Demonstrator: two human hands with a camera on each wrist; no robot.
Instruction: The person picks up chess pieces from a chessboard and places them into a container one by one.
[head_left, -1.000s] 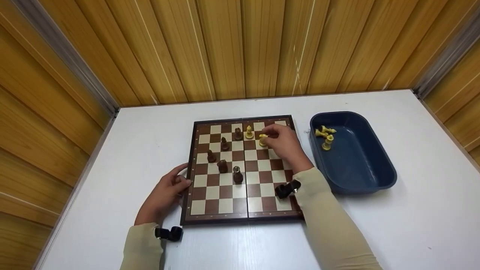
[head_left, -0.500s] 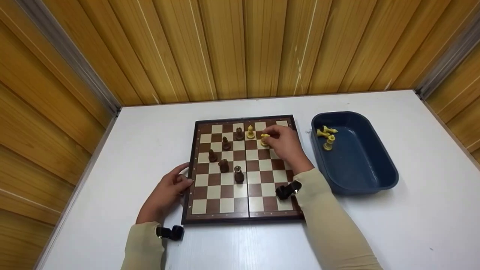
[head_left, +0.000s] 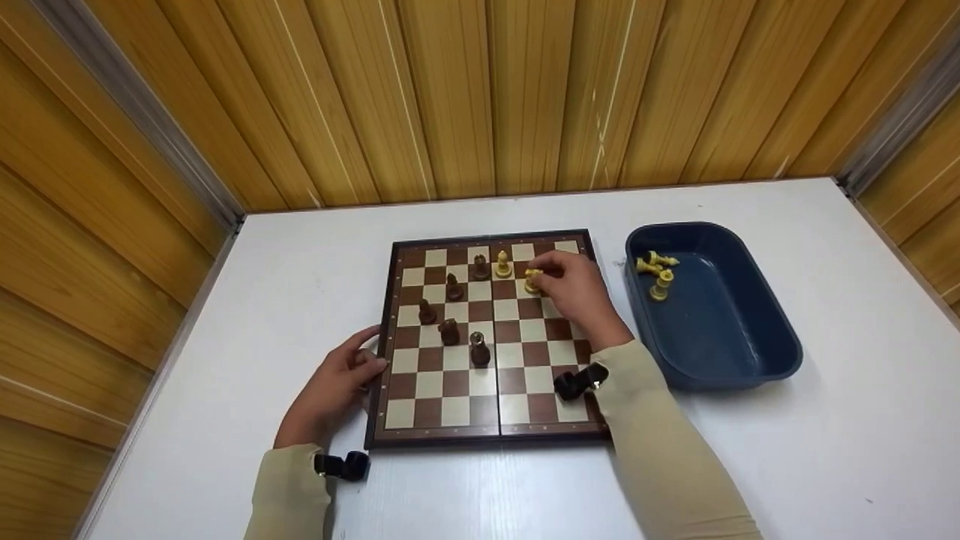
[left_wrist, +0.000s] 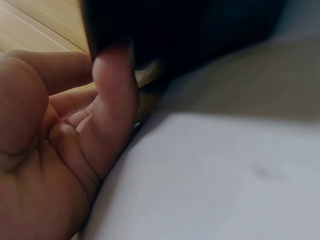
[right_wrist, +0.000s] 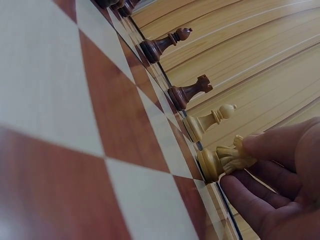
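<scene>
My right hand (head_left: 576,292) pinches a cream-yellow knight (right_wrist: 231,158) between thumb and fingers, its base right at the chessboard's surface. Just left of it stands a cream-yellow bishop (right_wrist: 212,121), followed by a dark rook (right_wrist: 190,92) and a dark bishop (right_wrist: 165,44). The brown-and-white chessboard (head_left: 517,379) lies flat, and several dark pieces stand on its left half, among them a dark knight (head_left: 449,331). At the board's left edge rests my left hand (head_left: 337,379), thumb and forefinger against the rim, the other fingers loosely bent.
A blue tub (head_left: 712,315) stands right of the board, with several cream-yellow pieces (head_left: 660,285) inside at its left. Wood-patterned panels (head_left: 465,97) rise behind the white table (head_left: 300,262). My right forearm crosses the board's right edge.
The view shifts slightly, moving everything a little to the right in the picture. Both hands keep their places on the board, with the knight still in my right fingers.
</scene>
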